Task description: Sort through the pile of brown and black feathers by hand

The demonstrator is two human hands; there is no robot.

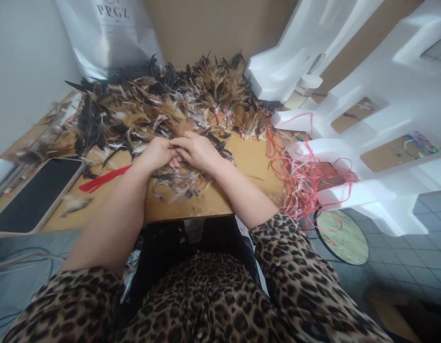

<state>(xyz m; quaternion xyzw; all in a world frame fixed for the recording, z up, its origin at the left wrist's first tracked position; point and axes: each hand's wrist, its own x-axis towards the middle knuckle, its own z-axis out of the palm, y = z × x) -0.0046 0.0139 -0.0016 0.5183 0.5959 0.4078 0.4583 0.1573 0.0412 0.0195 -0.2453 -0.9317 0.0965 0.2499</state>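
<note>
My left hand [158, 153] and my right hand [196, 148] meet over the front of the wooden table, fingertips touching. Both are closed in a pinch. A tuft of brown feathers [182, 126] stands up just beyond the fingertips and appears to be held between them; the fingers hide its lower ends. Behind the hands lies a large heap of brown and black feathers [145, 102]. Small loose feathers [180, 185] are scattered beneath my wrists. A red strip bundle [105, 178] rests beside my left forearm.
A phone [37, 193] lies at the left. Tangled pink-red ribbon [302, 183] hangs over the table's right edge, against white foam packing pieces [363, 193]. A bottle with a white cap [304, 90] stands back right. Behind the heap is a silvery bag [113, 43].
</note>
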